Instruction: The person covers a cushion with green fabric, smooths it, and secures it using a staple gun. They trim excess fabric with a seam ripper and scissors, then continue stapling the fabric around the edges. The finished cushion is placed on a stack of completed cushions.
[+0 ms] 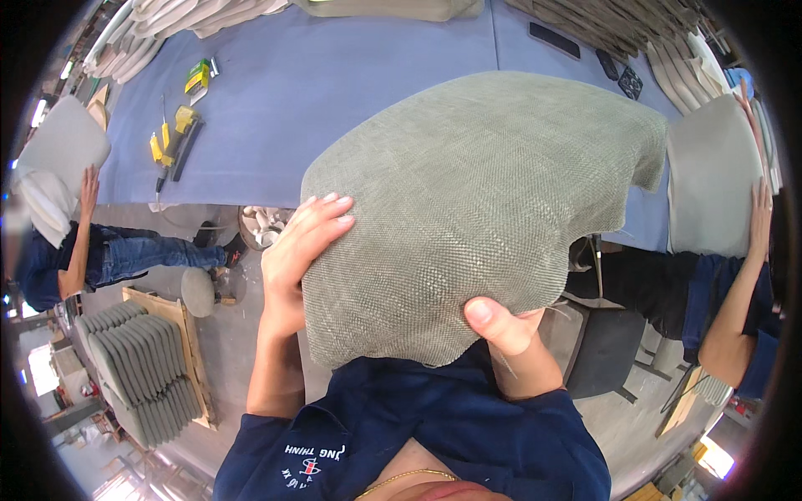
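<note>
The step in hand appeared to be holding and positioning a broad, curved piece covered in grey-green woven fabric between both hands. It lay directly in front of the person's chest, its far part reaching out over the blue-covered tabletop and its near edge overlapping the dark blue shirt. Whether its underside touched the tabletop could not be told, nor whether the cloth covered a stiff core.

The left hand grasped the piece at its left edge, fingers spread flat on the upper face; its thumb was out of sight. The right hand gripped the near edge toward the right, its thumb pressed on top and its fingers mostly hidden beneath. The piece thus extended rightward from the left hand and away from the right one. Its right edge was uneven, with a drooping flap and loose threads.

As a judgement, the next move called for a firm hold at both edges, with the loose right side kept from folding under.

Well apart on the tabletop, beyond the left hand, were a yellow-and-black hand tool and a small green-and-yellow box. At the far left, a co-worker's hand touched a smooth, pale grey panel.
</note>
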`<state>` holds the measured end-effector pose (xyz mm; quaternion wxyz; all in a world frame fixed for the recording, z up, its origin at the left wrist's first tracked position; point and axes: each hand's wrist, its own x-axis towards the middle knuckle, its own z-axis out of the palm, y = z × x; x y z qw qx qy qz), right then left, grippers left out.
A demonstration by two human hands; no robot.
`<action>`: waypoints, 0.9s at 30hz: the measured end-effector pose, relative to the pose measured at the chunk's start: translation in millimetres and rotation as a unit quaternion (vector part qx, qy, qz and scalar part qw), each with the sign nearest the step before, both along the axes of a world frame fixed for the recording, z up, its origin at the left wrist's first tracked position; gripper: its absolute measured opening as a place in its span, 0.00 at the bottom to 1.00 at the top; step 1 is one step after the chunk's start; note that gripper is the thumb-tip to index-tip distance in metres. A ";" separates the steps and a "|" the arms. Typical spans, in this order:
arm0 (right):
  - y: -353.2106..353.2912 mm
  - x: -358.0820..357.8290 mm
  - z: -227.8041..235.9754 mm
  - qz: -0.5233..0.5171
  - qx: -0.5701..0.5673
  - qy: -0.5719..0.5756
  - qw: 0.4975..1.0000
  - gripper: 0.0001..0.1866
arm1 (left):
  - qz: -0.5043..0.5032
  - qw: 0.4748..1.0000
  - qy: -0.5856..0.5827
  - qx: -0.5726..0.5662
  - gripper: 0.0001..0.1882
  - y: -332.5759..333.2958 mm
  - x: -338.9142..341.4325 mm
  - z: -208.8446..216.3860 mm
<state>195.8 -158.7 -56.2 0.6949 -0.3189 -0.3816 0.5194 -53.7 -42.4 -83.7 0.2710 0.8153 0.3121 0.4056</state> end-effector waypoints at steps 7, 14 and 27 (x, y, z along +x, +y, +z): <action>52.1 -10.4 5.2 -0.005 0.057 0.003 0.998 0.33 | 0.039 0.992 -0.068 -0.098 0.27 22.2 -2.4 11.6; 126.1 -25.5 29.7 -0.025 0.144 -0.011 0.989 0.25 | 0.102 0.968 -0.174 -0.152 0.26 56.1 -6.4 -4.2; 244.2 -42.1 68.3 0.049 0.121 -0.009 0.991 0.21 | -0.038 0.922 -0.317 -0.218 0.67 148.1 -74.2 52.8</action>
